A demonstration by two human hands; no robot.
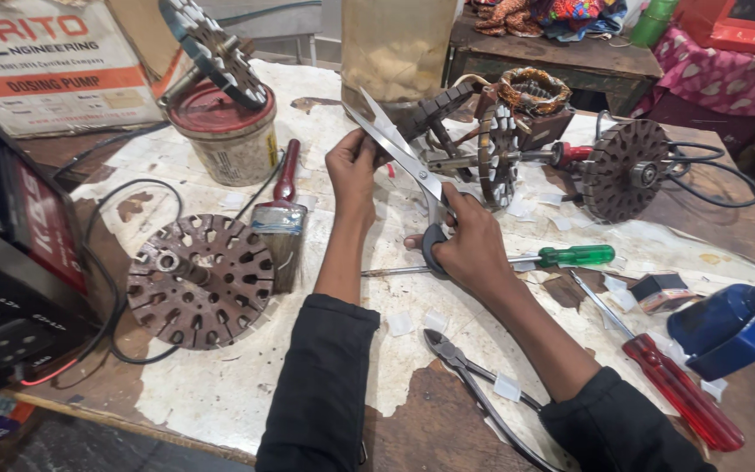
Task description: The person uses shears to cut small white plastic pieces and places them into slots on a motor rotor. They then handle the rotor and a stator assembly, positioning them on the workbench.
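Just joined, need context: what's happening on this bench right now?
A person in black sleeves holds large scissors over a worn workbench. The right hand grips the handles; the left hand is up by the blades. Slotted rotor discs, screwdrivers, pliers and a paintbrush lie around.

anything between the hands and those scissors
Nothing visible: the right hand already grips the handle of the scissors, and the left hand touches the open blades directly. The green-handled screwdriver lies beside them on the table.
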